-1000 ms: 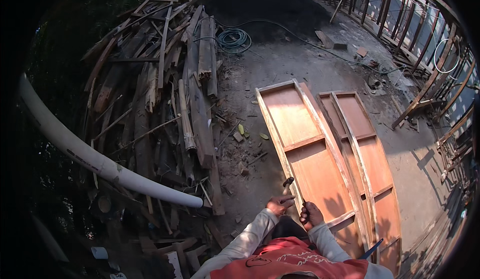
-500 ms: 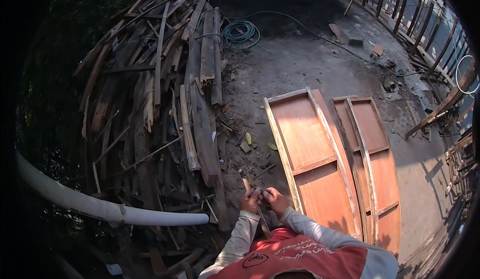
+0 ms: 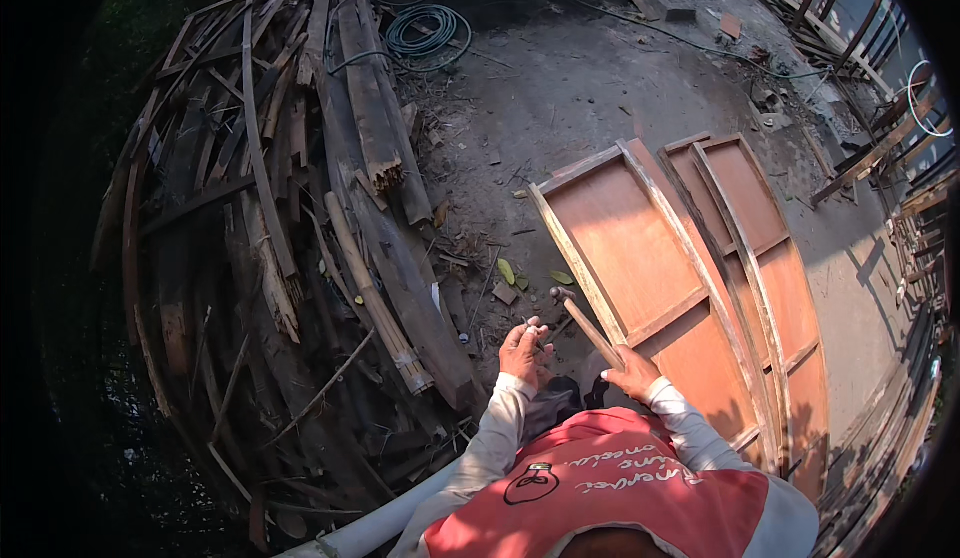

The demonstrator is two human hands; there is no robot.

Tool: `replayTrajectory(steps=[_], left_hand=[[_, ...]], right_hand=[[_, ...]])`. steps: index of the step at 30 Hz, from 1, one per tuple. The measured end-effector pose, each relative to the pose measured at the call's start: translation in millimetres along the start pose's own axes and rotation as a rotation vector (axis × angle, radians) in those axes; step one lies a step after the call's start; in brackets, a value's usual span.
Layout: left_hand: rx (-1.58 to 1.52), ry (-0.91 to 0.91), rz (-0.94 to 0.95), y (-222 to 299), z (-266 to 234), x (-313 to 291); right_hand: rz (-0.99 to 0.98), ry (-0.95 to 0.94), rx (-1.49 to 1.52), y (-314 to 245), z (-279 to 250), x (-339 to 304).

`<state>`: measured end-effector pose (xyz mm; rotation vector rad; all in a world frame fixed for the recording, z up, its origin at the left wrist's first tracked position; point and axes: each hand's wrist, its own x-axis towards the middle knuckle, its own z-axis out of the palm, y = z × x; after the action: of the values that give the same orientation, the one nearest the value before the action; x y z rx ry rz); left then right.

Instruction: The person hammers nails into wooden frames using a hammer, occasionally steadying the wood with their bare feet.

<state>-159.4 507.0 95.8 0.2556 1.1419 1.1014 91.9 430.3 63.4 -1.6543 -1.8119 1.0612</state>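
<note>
My right hand point(image 3: 632, 373) is closed round the wooden handle of a hammer point(image 3: 590, 328). The hammer slants up and leftward, its dark metal head beyond the fingertips. To its left, my left hand point(image 3: 521, 355) is raised with the fingertips pinched together; whatever they hold is too small to make out. Close beside my right hand lies a wooden frame panel point(image 3: 625, 228) with reddish plywood and pale battens. A second similar panel point(image 3: 745, 203) is set along its right side.
A large heap of old timber point(image 3: 385, 258) fills the left. A white pipe point(image 3: 385, 518) runs along the bottom. Beyond the heap lies a coiled green hose point(image 3: 430, 33), trailing rightward. Leaves point(image 3: 507, 272) and debris dot the ground; more lumber point(image 3: 900, 438) lines the right edge.
The hammer has passed from my left hand to my right. My hands have moved apart, the right one toward the panel. The view has shifted, and the pipe now sits lower.
</note>
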Motion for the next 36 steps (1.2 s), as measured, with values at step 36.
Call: replayTrajectory(steps=[36], left_hand=[[0.914,-0.160,-0.333,279,42,210]], right_hand=[[0.757,0.352,0.976,-19,-100,199]])
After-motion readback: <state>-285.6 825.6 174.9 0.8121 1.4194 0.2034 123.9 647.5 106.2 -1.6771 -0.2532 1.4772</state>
